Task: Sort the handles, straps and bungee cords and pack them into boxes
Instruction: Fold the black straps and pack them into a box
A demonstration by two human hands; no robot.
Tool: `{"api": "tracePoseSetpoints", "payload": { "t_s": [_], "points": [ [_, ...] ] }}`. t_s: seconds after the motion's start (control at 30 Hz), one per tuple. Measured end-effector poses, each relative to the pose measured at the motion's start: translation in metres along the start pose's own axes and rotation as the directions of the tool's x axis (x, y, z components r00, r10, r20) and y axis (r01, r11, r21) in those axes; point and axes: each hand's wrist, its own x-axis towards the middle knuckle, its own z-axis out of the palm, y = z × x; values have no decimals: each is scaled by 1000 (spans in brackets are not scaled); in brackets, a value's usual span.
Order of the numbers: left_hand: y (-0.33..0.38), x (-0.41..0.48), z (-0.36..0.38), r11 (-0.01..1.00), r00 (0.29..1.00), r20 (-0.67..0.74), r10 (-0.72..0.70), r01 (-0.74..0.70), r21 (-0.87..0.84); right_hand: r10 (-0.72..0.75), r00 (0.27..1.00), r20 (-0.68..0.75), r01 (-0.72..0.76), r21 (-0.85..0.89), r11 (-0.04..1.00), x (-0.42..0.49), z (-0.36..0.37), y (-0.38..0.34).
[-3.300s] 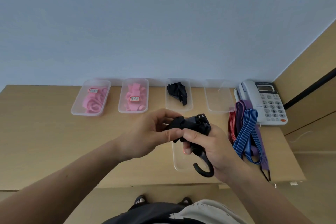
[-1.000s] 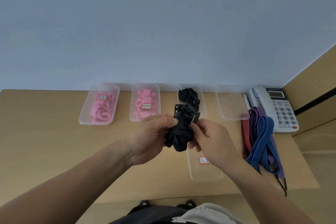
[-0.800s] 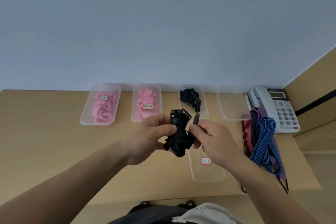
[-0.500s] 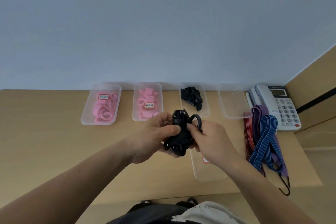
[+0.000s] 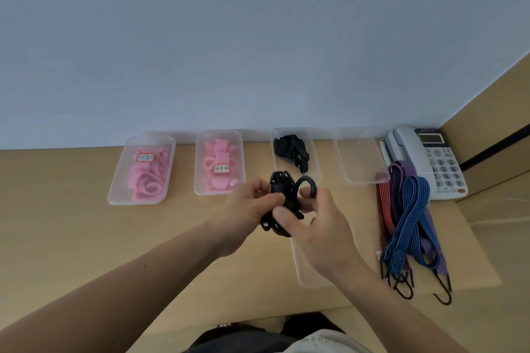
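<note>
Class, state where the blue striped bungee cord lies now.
In the head view the blue bungee cord lies on the desk at right, atop the purple cord, beside the red cord, near the white telephone.

Desk left & centre-left: open reach. Back: boxes in row, gaps btwn. Right blocked by cords, phone behind. Near box front, right of centre.

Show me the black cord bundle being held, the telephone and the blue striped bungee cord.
black cord bundle point(image 5: 289, 197): head view, on its wrapped middle.
telephone point(image 5: 442, 164): head view, on the keypad.
blue striped bungee cord point(image 5: 413, 209): head view, below its upper loop.
</note>
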Motion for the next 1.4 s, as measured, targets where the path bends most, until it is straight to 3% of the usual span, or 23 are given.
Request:
{"api": "tracePoseSetpoints", "payload": {
  "t_s": [0.17, 0.4, 0.5, 0.63, 0.7, 0.8, 0.97, 1.23, 1.33, 1.4],
  "points": [
    [-8, 31, 22, 996, 988, -123, -90, 89, -15, 34, 996, 76, -25, -123, 992, 38, -18, 16],
    [0, 90, 53, 985, 931, -337, -138, 93, -145, -114, 986, 118, 133, -172, 976, 110, -37, 30],
    [1, 109, 52, 986, 913, -403, -69, 124, 113, -143, 970, 197, 190, -243, 951, 141, -43, 36],
    [-4, 129, 34, 837, 876, -470, 111, 173, 519, -138, 928, 346, 249, -299, 921, 176, -44, 39],
    [-10, 134, 27, 725, 858, -473, 199, 196, 660, -139, 908, 395, 299, -378, 876, 192, -39, 39],
    [-25, 136, 22, 580, 886, -450, 114, 308, 754, -139, 882, 450, 380, -506, 774, 208, -27, 40],
    [-37, 141, 23, 690, 900, -436, -6, 320, 650, -140, 826, 546, 497, -588, 638, 218, -14, 54],
    [-40, 145, 21, 632, 927, -374, 39, 267, 727, -253, 793, 554, 605, -670, 430, 212, -1, 69],
    [-40, 144, 22, 594, 936, -346, 55, 248, 766, -251, 796, 551, 597, -642, 481, 212, -2, 70],
    [-40, 140, 25, 530, 943, -300, 145, 182, 828, -278, 817, 505, 570, -631, 526, 208, -5, 73]
  ]
}}
